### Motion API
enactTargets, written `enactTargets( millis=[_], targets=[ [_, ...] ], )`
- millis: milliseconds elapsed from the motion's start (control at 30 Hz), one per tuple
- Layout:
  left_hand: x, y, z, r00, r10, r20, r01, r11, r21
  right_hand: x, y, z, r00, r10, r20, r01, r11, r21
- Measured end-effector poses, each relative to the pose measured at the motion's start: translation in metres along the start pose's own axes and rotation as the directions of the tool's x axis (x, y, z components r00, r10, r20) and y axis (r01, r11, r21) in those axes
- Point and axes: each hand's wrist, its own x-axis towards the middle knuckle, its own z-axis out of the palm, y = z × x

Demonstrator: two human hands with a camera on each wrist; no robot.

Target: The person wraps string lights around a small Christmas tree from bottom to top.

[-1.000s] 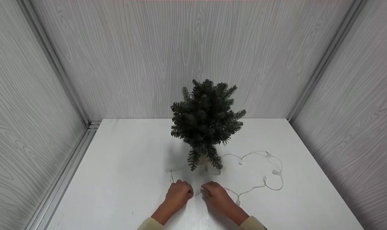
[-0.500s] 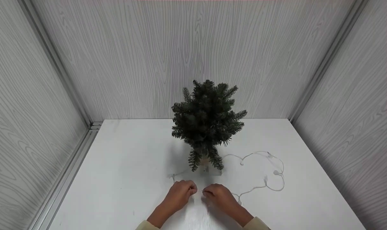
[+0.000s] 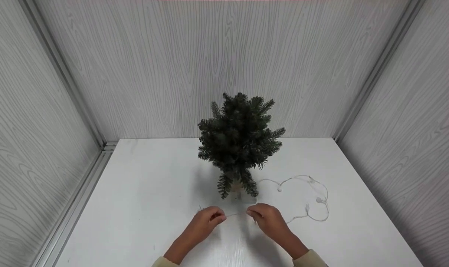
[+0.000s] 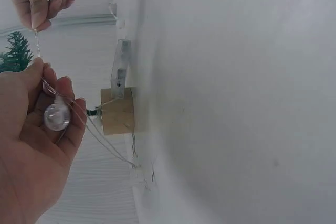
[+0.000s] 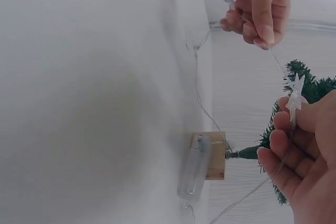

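Note:
Between finger and thumb, my left hand (image 3: 206, 221) pinches the thin clear wire of a string of lights (image 3: 232, 214). A round clear bulb (image 4: 56, 116) hangs over its curled fingers in the left wrist view. My right hand (image 3: 269, 219) pinches the same string a short way along, by a clear star-shaped light (image 5: 296, 98). The wire runs nearly straight between both hands, above the table. Just beyond them a small artificial Christmas tree (image 3: 239, 137) stands upright on a wooden block base (image 5: 216, 169).
A clear battery box (image 4: 121, 69) lies against the tree base. The rest of the string, a wire loop (image 3: 326, 193) with several bulbs, lies on the white table (image 3: 154, 178) to the right. Grey wood-grain panels (image 3: 165, 66) enclose the back and sides.
Both hands have lifted slightly, and the right has moved right, away from the left. More wire shows between them. The tree has stayed put.

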Motion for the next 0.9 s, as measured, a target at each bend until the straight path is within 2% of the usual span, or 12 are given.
enactTargets(
  millis=[167, 333, 400, 567, 700, 833, 900],
  targets=[
    [-0.001, 0.002, -0.014, 0.998, 0.053, -0.039, -0.052, 0.998, 0.031, 0.001, 0.002, -0.007, 0.989, -0.069, -0.134, 0.055, 0.993, -0.103],
    [0.0, 0.004, -0.024, 0.995, 0.088, -0.046, -0.087, 0.996, 0.027, 0.004, 0.002, -0.016, 0.965, -0.137, -0.222, 0.098, 0.979, -0.176],
    [0.0, 0.005, -0.027, 0.995, 0.093, -0.046, -0.092, 0.996, 0.021, 0.006, 0.002, -0.021, 0.949, -0.193, -0.25, 0.138, 0.965, -0.221],
    [0.0, 0.005, -0.034, 0.99, 0.106, -0.089, -0.101, 0.993, 0.068, 0.01, 0.002, -0.037, 0.89, -0.332, -0.313, 0.237, 0.923, -0.303],
    [0.001, 0.004, -0.038, 0.974, 0.152, -0.17, -0.129, 0.982, 0.138, 0.013, 0.001, -0.049, 0.855, -0.384, -0.349, 0.288, 0.91, -0.297],
    [0.005, 0.007, -0.04, 0.944, 0.206, -0.257, -0.159, 0.968, 0.194, 0.015, -0.001, -0.056, 0.835, -0.406, -0.371, 0.314, 0.906, -0.283],
    [0.009, 0.008, -0.04, 0.924, 0.233, -0.303, -0.171, 0.961, 0.219, 0.016, -0.002, -0.059, 0.832, -0.401, -0.384, 0.313, 0.91, -0.272]
  ],
)
